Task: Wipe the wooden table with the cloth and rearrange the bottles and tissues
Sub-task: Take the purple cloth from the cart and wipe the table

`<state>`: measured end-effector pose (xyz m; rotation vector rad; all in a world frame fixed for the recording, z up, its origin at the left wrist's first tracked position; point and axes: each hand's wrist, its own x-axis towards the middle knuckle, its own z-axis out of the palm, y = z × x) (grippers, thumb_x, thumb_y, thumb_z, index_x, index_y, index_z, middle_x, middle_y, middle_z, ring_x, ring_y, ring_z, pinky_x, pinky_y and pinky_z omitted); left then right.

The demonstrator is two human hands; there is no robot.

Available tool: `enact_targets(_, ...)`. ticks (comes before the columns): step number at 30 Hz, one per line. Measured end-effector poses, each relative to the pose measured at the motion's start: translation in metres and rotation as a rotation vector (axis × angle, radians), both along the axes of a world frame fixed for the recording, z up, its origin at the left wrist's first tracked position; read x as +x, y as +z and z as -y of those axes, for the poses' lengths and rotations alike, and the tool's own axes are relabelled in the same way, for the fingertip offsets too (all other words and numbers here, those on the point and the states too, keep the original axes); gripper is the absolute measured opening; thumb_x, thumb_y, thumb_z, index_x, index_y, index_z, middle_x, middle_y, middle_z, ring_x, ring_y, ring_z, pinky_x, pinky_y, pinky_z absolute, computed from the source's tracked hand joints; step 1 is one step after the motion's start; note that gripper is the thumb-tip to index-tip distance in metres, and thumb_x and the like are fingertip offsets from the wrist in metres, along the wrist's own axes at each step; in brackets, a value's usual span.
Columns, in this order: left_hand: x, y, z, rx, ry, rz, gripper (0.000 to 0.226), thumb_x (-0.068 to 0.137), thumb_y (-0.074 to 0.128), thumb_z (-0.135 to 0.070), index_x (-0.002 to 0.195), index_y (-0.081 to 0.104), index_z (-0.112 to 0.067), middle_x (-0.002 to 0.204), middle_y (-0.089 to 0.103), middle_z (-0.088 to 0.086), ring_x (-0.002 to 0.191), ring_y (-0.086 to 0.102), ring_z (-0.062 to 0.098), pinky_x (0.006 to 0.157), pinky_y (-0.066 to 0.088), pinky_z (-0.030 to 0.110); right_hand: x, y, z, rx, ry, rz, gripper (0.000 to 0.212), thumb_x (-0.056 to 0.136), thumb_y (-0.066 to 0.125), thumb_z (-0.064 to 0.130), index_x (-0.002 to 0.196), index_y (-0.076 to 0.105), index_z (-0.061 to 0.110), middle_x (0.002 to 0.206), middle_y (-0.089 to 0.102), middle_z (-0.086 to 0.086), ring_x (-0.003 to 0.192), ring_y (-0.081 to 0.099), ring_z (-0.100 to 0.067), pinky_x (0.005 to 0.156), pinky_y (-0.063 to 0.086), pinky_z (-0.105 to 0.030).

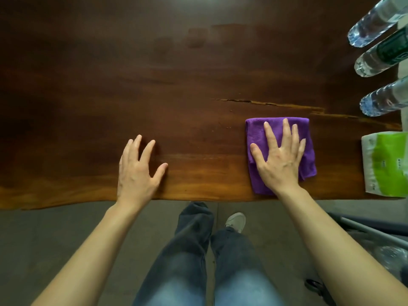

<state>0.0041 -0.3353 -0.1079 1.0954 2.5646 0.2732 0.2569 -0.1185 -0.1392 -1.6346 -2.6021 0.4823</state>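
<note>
Now right hand point(279, 160) pressing flat, fingers spread, on folded purple microfibre cloth point(280, 149) near front edge of dark wooden table point(154, 85); left hand point(136, 168) open, empty, bracing. Wiping seemingly underway; three clear plastic bottles point(375, 60) and green-white tissue pack point(386, 164) waiting at right, unarranged.

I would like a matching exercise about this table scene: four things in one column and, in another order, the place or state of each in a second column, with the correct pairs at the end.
Things
1. purple cloth
2. left hand
3. tissue pack
4. water bottles

Places or states
A. standing in a row along the right end of the wooden table
B. lying at the right near corner, green and white
C. pressed flat under the right hand
D. open, fingers spread, over bare wood

Pairs: 1-C, 2-D, 3-B, 4-A
</note>
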Motion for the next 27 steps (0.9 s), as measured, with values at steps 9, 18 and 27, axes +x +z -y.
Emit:
enact_targets(9,-0.005,-0.012,0.009,0.004,-0.028,0.004,0.067,0.095,0.056,-0.051,0.152,0.040,-0.021,0.166,0.020,0.009,0.154,0.013,0.028,0.122,0.019,0.048,-0.069,-0.007,0.039,0.074,0.028,0.062,0.068,0.097,0.032,0.062,0.158,0.030,0.031,0.168,0.019,-0.014,0.154,0.014,-0.040,0.121,0.013,-0.062)
enact_targets(18,-0.007,-0.015,0.013,0.032,-0.023,0.070,0.066,0.094,0.062,-0.042,0.153,0.039,-0.021,0.167,0.018,0.008,0.155,0.009,0.027,0.124,0.018,0.050,-0.139,-0.012,0.102,0.111,0.511,-0.024,0.067,0.099,0.033,0.064,0.158,0.027,0.032,0.169,0.016,-0.012,0.156,0.011,-0.037,0.122,0.011,-0.062)
enact_targets(27,-0.011,-0.013,0.015,0.029,-0.019,0.091,0.068,0.093,0.059,-0.051,0.153,0.038,-0.025,0.168,0.015,0.001,0.156,0.007,0.021,0.124,0.016,0.044,-0.113,-0.015,0.058,0.222,0.493,-0.076,0.052,0.103,0.045,0.045,0.150,0.047,0.024,0.164,0.031,-0.015,0.153,0.025,-0.037,0.123,0.020,-0.057)
